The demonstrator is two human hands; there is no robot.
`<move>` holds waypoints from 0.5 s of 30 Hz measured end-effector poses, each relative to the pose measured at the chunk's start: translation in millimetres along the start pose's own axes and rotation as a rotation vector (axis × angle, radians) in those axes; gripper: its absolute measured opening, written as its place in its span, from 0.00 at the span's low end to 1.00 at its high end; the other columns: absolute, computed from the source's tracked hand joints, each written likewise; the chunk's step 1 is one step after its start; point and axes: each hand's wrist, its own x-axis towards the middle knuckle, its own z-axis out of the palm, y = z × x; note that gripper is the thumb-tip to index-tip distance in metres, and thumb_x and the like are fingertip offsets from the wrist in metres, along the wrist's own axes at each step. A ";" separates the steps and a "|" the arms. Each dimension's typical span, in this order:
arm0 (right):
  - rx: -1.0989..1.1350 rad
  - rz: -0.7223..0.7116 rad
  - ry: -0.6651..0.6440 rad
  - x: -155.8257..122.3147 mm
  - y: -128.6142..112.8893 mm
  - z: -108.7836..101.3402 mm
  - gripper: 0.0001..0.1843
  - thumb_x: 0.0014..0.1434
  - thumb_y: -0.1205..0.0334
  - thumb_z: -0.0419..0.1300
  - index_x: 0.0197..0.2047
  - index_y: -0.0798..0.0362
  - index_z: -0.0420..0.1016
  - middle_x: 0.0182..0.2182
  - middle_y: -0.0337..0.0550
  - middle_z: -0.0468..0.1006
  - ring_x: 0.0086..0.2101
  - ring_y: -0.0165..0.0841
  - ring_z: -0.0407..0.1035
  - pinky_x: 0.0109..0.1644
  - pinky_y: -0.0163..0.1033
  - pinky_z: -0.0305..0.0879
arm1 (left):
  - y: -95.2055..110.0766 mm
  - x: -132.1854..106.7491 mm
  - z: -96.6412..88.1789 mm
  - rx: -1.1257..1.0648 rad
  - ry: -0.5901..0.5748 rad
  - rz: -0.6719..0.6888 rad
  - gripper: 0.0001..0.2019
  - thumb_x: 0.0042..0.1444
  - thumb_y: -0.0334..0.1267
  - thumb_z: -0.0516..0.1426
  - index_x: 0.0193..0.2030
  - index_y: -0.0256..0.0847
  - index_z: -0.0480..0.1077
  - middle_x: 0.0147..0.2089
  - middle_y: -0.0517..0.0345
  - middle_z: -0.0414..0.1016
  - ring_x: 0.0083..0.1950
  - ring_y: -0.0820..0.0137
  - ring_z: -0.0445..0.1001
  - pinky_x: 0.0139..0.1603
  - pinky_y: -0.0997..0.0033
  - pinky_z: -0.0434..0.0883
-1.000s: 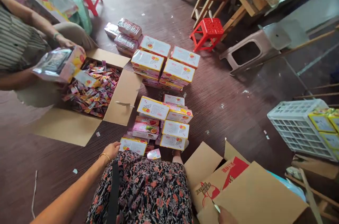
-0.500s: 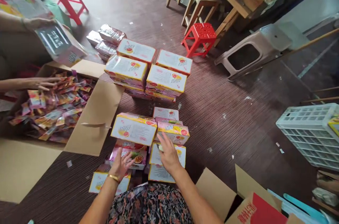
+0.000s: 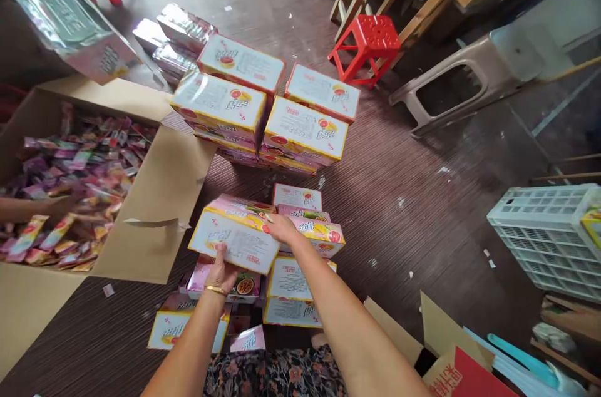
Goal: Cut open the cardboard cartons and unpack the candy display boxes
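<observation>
We note, at left, a large open brown cardboard carton (image 3: 150, 203) filled with small glossy multicoloured sachets (image 3: 94, 156). A co-worker's arm (image 3: 28, 210) reaches into it; a knock to its flap could, in our judgement, spill sachets.

Next in size is a block of white-topped, yellow- and red-edged rectangular boxes (image 3: 305, 124) standing at the far side. Its piles have gaps between them, and we consider a sideways bump the likeliest cause of toppling.

The item in hand is a white-faced, yellow-edged rectangular cardboard box (image 3: 241, 247), above a pink box with a passion-fruit print (image 3: 225, 275) and beside a pink-and-yellow box with a grapefruit print (image 3: 323, 237). We cannot tell how fully it is supported from below. Should the hold loosen, it could slide towards the lap or push its neighbour askew.

The left hand (image 3: 223, 275) pinches its near edge, thumb on the white face, fingers tucked beneath. The right hand (image 3: 282, 231) is at the upper right corner, fingers bent; we cannot tell whether it grips, or whether the pale speck at its fingertips is a tool. If sharp, it could score the card or nick a finger.
</observation>
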 end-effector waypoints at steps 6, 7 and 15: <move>-0.060 -0.063 0.096 28.0 -2.4 7.0 0.19 0.62 0.61 0.47 0.53 0.48 0.72 0.55 0.46 0.73 0.57 0.41 0.63 0.58 0.47 0.59 | 3.2 6.1 -13.7 -0.086 0.051 -0.007 0.17 0.62 0.37 0.53 0.57 0.48 0.68 0.53 0.55 0.75 0.61 0.62 0.67 0.63 0.55 0.67; -0.039 -0.092 0.105 43.4 1.2 8.4 0.21 0.63 0.62 0.47 0.56 0.49 0.70 0.58 0.47 0.69 0.59 0.40 0.60 0.60 0.46 0.57 | 0.3 8.1 -15.1 -0.096 0.056 0.001 0.17 0.61 0.38 0.54 0.56 0.48 0.69 0.53 0.55 0.75 0.63 0.61 0.65 0.64 0.54 0.66; 0.117 -0.173 -0.246 146.3 36.8 26.1 0.28 0.65 0.44 0.44 0.65 0.39 0.59 0.62 0.43 0.65 0.56 0.42 0.66 0.56 0.45 0.64 | -29.5 19.8 -17.7 -0.081 0.331 0.243 0.19 0.51 0.52 0.59 0.49 0.52 0.73 0.53 0.64 0.75 0.72 0.59 0.45 0.64 0.55 0.66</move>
